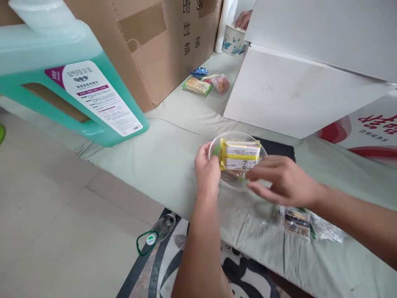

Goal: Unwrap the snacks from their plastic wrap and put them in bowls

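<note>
On the tabletop (167, 165), the left hand's (209, 171) grip is clamped on the left rim of the clear bowl (228, 181), probably to steady it. Inside, a yellow-and-white packet (240, 155) lies over other wrapped items (238, 174), which seem to prop it up. The right hand (279, 182) hangs at the bowl's right side, fingers curled and blurred; I cannot tell whether its grip holds anything. Wrapped snacks (297, 223) lie near and to the right, apparently within easy reach.

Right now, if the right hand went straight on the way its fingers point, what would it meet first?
Probably the yellow packet in the clear bowl, just ahead of the right hand. Depth is unclear from this single view, so the hand might pass above it.
</note>
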The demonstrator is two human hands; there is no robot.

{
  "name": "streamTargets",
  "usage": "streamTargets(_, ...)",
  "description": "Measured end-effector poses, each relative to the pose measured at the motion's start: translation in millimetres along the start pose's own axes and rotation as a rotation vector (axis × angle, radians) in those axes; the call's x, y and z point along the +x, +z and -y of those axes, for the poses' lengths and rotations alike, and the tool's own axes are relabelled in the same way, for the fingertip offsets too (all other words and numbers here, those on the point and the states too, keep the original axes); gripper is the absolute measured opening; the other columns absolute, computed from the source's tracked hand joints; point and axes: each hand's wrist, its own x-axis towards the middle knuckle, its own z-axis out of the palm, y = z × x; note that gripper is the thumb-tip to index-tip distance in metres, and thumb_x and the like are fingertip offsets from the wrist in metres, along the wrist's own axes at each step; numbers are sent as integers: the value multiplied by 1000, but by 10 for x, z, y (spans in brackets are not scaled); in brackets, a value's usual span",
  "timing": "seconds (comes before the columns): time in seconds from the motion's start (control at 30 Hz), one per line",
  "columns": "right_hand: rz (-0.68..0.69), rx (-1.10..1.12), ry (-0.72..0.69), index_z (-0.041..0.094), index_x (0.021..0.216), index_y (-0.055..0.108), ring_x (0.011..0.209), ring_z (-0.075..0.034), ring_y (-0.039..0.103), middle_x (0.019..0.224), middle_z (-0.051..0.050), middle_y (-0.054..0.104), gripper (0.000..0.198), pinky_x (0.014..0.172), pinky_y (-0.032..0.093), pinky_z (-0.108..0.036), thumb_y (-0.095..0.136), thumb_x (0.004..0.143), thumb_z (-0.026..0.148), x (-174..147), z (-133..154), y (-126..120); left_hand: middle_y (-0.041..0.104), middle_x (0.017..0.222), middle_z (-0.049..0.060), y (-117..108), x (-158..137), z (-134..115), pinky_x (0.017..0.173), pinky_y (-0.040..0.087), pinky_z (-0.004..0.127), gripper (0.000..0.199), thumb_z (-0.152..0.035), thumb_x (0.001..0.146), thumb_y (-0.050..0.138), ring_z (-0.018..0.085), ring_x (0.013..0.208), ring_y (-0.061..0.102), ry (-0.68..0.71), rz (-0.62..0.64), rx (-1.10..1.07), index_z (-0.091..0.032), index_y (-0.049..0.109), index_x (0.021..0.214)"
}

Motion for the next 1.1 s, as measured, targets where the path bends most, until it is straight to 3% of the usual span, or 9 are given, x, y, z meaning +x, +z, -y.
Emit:
streamTargets(0.07, -96, -111, 187, 18, 113, 67, 88, -25, 69, 100, -13, 74, 26, 76, 48, -35, 53, 99, 35, -14, -36, -56, 73, 102, 5, 41, -72, 28, 86, 52, 28, 36, -2, 69, 53, 19, 100, 69, -10, 71, 28, -19, 65, 99)
streamTargets(0.1, -75, -162, 292, 16, 125, 64, 99, -29, 70, 115, -17, 73, 37, 80, 50, -37, 58, 95, 36, -12, -55, -64, 73, 99, 4, 62, -106, 42, 84, 52, 28, 35, -2, 68, 53, 19, 96, 69, -6, 97, 44, -19, 65, 97)
streamTargets(0.17, 103, -197, 465, 14, 144, 52, 111, -35, 69, 134, -20, 67, 62, 83, 51, -41, 64, 88, 38, -4, -77, -57, 73, 96, 3, 105, -162, 65, 82, 51, 27, 37, -2, 64, 52, 17, 92, 68, 12, 129, 79, -19, 66, 94)
streamTargets(0.23, 299, -168, 576, 16, 150, 45, 111, -36, 70, 141, -18, 64, 73, 82, 51, -41, 66, 86, 42, 1, -70, -52, 73, 92, 2, 149, -196, 83, 81, 50, 26, 39, -1, 60, 50, 17, 90, 68, 22, 154, 116, -19, 66, 90)
streamTargets(0.43, 506, -29, 659, 19, 125, 54, 100, -32, 71, 112, -12, 73, 55, 68, 43, -34, 74, 80, 45, 33, -59, -154, 72, 86, 0, 271, -205, 129, 75, 48, 23, 41, -3, 52, 47, 14, 84, 66, -4, 133, 133, -19, 67, 84)
streamTargets(0.63, 587, 433, 641, 23, 112, 55, 104, -25, 69, 117, -5, 72, 48, 79, 50, -31, 82, 73, 36, 82, -250, -199, 69, 78, 0, 351, -268, 100, 64, 45, 22, 38, -6, 47, 45, 12, 69, 62, -94, 174, 75, -18, 65, 78)
streamTargets(0.77, 529, 443, 665, 22, 109, 57, 102, -26, 69, 115, -6, 72, 50, 78, 51, -32, 84, 69, 35, 33, -267, -176, 68, 77, 0, 351, -282, 85, 62, 45, 22, 37, -8, 46, 47, 14, 71, 64, -91, 162, 48, -18, 66, 76)
streamTargets(0.87, 433, 639, 662, 22, 112, 57, 100, -24, 70, 114, -5, 74, 52, 79, 54, -32, 83, 69, 35, -61, -213, -153, 71, 83, 2, 327, -252, 105, 69, 49, 26, 36, -10, 48, 50, 16, 79, 67, -90, 207, 13, -18, 67, 78)
streamTargets(1.1, 61, 560, 677, 22, 109, 63, 90, -26, 72, 101, -4, 75, 42, 74, 57, -36, 81, 74, 36, -457, -14, -297, 69, 87, 4, 332, -223, 143, 81, 53, 34, 31, -13, 53, 56, 20, 84, 68, -108, 211, 34, -20, 67, 81)
